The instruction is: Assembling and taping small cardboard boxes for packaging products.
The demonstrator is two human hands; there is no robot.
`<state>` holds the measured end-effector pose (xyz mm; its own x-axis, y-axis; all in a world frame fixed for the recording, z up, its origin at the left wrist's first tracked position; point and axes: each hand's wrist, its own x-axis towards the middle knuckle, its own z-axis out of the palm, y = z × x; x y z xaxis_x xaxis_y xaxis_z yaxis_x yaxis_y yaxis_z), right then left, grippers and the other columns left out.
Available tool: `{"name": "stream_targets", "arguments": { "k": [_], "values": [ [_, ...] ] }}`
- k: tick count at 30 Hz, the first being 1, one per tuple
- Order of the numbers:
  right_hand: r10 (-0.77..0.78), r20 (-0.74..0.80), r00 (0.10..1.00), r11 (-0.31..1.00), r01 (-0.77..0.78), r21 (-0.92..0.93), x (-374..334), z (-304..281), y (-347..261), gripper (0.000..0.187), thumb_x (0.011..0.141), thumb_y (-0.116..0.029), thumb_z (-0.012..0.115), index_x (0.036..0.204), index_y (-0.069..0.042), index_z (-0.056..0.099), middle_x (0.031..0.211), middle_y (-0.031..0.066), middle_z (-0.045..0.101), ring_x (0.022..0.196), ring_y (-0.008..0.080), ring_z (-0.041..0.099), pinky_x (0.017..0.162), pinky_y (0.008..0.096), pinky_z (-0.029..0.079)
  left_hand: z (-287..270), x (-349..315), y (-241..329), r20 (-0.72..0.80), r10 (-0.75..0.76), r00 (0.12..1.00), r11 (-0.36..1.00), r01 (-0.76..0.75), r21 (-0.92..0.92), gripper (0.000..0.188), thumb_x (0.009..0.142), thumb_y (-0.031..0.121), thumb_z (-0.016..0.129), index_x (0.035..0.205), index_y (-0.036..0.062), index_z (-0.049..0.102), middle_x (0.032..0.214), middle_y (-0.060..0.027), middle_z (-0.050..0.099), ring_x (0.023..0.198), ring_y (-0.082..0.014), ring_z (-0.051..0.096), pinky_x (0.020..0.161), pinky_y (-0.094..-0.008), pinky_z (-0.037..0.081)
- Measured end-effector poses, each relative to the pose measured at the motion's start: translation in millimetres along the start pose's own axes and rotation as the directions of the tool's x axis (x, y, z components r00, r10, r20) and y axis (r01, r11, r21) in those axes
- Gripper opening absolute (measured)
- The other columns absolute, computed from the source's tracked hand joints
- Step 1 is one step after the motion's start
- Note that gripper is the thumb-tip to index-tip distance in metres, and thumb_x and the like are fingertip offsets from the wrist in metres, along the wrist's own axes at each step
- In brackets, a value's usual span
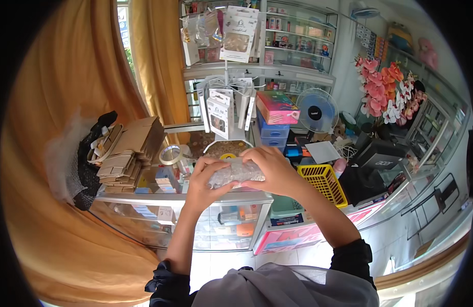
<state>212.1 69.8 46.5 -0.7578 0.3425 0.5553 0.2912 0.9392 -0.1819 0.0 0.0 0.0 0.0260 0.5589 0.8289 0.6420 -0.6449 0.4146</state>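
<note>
Together, left fingers, right fingers, curled round one bundle, seemingly bubble-wrapped

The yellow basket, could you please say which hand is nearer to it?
Right: the right hand is left of the yellow basket; the left hand, farther left, grips the wrapped bundle.
</note>
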Motion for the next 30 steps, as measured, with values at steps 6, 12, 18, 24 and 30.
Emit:
{"name": "stream_targets", "arguments": {
  "k": [6,12,18,24,30],
  "values": [
    [0.046,-0.003,0.999,0.996,-0.046,0.077,-57.2,-46.9,68.7,0.056,0.067,-0.022,0.079,0.114,-0.008,0.052,0.11,0.0085,0.057,0.101,0.0298,0.056,0.085,0.038,0.044,98.1,23.4,42.6,0.065,0.016,0.998,0.999,-0.018,0.028,0.044,0.062,0.015,0.082,0.101,0.0047,0.064,0.097,-0.0095,0.057,0.092,-0.027,0.058,0.079,-0.036,0.048],
    [0.103,-0.022,0.994,0.992,-0.101,0.076,-101.9,-53.2,141.2,0.058,0.067,-0.023,0.079,0.119,-0.01,0.057,0.11,0.0075,0.056,0.103,0.0271,0.056,0.087,0.0372,0.043,200.2,24.8,70.1,0.013,-0.017,1.0,0.874,0.009,0.485,0.045,0.07,0.019,0.073,0.11,0.0051,0.059,0.111,-0.009,0.056,0.111,-0.0306,0.05,0.095,-0.0434,0.039],
    [0.194,-0.012,0.981,0.981,-0.194,0.019,-129.4,4.4,201.9,0.052,0.065,-0.02,0.078,0.112,-0.007,0.059,0.106,0.0078,0.055,0.1,0.0268,0.056,0.082,0.0372,0.047,283.3,-10.4,41.8,0.167,-0.324,0.931,0.745,0.142,0.652,0.079,0.071,0.035,0.072,0.133,0.0007,0.038,0.138,-0.0181,0.037,0.132,-0.0375,0.028,0.108,-0.0496,0.024],
    [0.243,-0.013,0.97,0.97,-0.243,-0.014,-135.8,67.3,234.0,0.049,0.066,-0.018,0.077,0.11,-0.008,0.059,0.104,0.0085,0.055,0.101,0.0275,0.055,0.082,0.0386,0.048,315.7,-49.3,-8.3,0.242,-0.458,0.855,0.721,0.198,0.664,0.099,0.073,0.042,0.07,0.145,0.0031,0.016,0.15,-0.0207,0.013,0.139,-0.0395,0.011,0.109,-0.0541,0.019],
    [0.278,0.023,0.96,0.961,-0.278,-0.003,-138.3,89.5,239.6,0.049,0.066,-0.016,0.077,0.11,-0.008,0.057,0.105,0.0092,0.053,0.101,0.0294,0.054,0.083,0.0377,0.048,316.3,-70.6,-21.1,0.227,-0.473,0.852,0.739,0.243,0.628,0.098,0.072,0.04,0.072,0.146,0.0055,0.016,0.151,-0.0185,0.011,0.14,-0.0388,0.009,0.108,-0.0555,0.019]
  ]
}}
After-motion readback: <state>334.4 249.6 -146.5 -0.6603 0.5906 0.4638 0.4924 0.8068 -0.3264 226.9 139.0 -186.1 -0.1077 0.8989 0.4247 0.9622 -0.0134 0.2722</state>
